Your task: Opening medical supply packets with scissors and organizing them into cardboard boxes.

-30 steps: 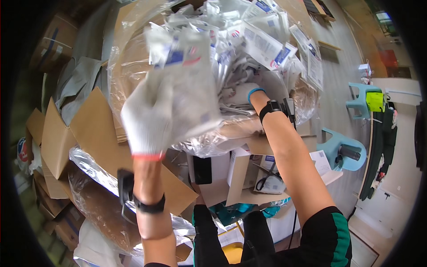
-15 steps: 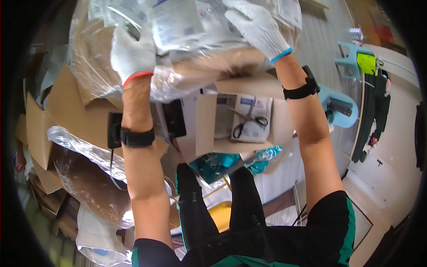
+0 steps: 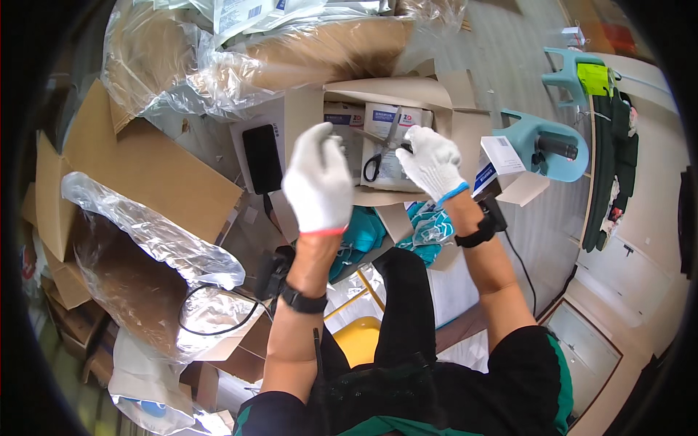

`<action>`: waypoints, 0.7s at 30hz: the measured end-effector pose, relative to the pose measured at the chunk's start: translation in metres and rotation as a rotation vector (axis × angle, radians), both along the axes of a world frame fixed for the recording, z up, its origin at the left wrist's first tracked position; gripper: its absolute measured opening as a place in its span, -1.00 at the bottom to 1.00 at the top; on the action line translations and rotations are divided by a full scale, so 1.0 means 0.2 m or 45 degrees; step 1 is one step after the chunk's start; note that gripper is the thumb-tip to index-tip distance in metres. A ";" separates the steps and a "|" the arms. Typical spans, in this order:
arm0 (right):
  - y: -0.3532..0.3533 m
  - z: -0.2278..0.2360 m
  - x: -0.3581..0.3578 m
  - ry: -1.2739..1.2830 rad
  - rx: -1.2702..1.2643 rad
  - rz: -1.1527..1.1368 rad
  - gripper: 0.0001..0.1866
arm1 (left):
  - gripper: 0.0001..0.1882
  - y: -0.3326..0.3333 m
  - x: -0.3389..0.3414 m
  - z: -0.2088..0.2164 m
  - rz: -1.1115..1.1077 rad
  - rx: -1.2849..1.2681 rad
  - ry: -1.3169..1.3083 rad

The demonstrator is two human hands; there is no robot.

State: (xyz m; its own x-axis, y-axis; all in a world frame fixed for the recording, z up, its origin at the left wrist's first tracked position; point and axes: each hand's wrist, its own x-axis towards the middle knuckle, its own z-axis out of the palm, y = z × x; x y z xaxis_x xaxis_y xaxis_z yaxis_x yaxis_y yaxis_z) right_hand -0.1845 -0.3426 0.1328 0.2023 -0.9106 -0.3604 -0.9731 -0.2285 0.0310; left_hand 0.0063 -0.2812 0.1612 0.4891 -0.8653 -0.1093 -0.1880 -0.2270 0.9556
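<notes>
An open cardboard box (image 3: pixel 305 116) stands in front of me with white packets (image 3: pixel 414 120) inside. Black-handled scissors (image 3: pixel 373 167) lie on those packets, blades spread. My right hand (image 3: pixel 432 161), in a white knit glove with a blue cuff, has its curled fingers on the scissors' right handle loop, partly covering it. Over the box's left side is my left hand (image 3: pixel 318 178), in a white glove with a red cuff. Its fingers bend loosely, thumb apart, and nothing shows in them.
Plastic-lined cardboard with packets (image 3: pixel 240 18) lies beyond the box. A black phone (image 3: pixel 262 160) rests at its left, a small white carton (image 3: pixel 502 156) at its right. Teal wrapped goods (image 3: pixel 363 236) sit below; a blue stool (image 3: pixel 560 156) stands right; large cartons (image 3: pixel 145 182) stand left.
Both hands have left the far packets and come back toward me, over the small box. The right hand has reached the scissors. My view has shifted, and the small white carton now shows at right.
</notes>
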 end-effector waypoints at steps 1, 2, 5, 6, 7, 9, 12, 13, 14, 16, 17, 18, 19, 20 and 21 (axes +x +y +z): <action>0.04 -0.03 0.00 -0.010 -0.019 0.001 -0.65 | -0.66 0.00 -0.05 -0.09 -0.132 0.108 -0.289; 0.08 -0.08 -0.01 0.011 -0.002 -0.067 -0.60 | -0.51 -0.02 -0.13 -0.18 -0.265 0.444 -0.250; 0.15 -0.19 0.04 -0.048 0.007 -0.182 -0.44 | -0.15 -0.11 -0.23 -0.42 -0.613 0.925 -0.129; 0.17 -0.18 0.06 -0.062 -0.054 -0.221 -0.39 | -0.15 -0.13 -0.26 -0.44 -0.608 0.897 -0.144; 0.19 -0.17 0.07 -0.078 -0.114 -0.260 -0.34 | -0.12 -0.14 -0.29 -0.46 -0.627 0.875 -0.086; 0.21 -0.14 0.07 -0.071 -0.041 -0.256 -0.24 | -0.09 -0.12 -0.34 -0.49 -0.647 0.822 -0.048; 0.25 -0.11 0.01 -0.184 -0.023 -0.378 -0.26 | -0.07 -0.09 -0.39 -0.50 -0.768 0.658 0.015; 0.26 -0.11 -0.01 -0.219 -0.020 -0.387 -0.31 | -0.07 -0.08 -0.40 -0.52 -0.772 0.627 -0.009; 0.25 -0.12 -0.02 -0.205 -0.091 -0.403 -0.34 | -0.10 -0.11 -0.41 -0.52 -0.755 0.629 0.114; 0.28 -0.23 -0.05 -0.193 -0.216 -0.399 -0.50 | -0.20 -0.09 -0.43 -0.66 -0.666 0.599 0.356; 0.26 -0.22 -0.04 -0.223 -0.239 -0.374 -0.50 | -0.20 -0.09 -0.40 -0.73 -0.638 0.573 0.331; 0.25 -0.19 -0.04 -0.242 -0.156 -0.295 -0.53 | -0.23 -0.09 -0.36 -0.81 -0.631 0.557 0.084; 0.28 -0.18 -0.17 -0.201 -0.065 -0.278 -0.57 | -0.26 -0.05 -0.49 -0.81 -0.691 0.546 -0.120; 0.25 -0.16 -0.27 -0.183 -0.015 -0.336 -0.59 | -0.42 -0.04 -0.62 -0.80 -0.542 0.660 0.459; 0.28 -0.13 -0.09 -0.268 -0.021 -0.259 -0.59 | -0.48 -0.08 -0.38 -0.96 -0.771 0.647 -0.050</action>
State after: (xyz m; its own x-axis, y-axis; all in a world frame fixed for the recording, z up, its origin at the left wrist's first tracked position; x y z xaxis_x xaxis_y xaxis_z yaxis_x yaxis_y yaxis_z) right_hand -0.2029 -0.2864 0.1077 0.0836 -0.9454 -0.3150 -0.9843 -0.0291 -0.1741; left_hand -0.0707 -0.2982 -0.0301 -0.0390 -0.8309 -0.5550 -0.4499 -0.4813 0.7523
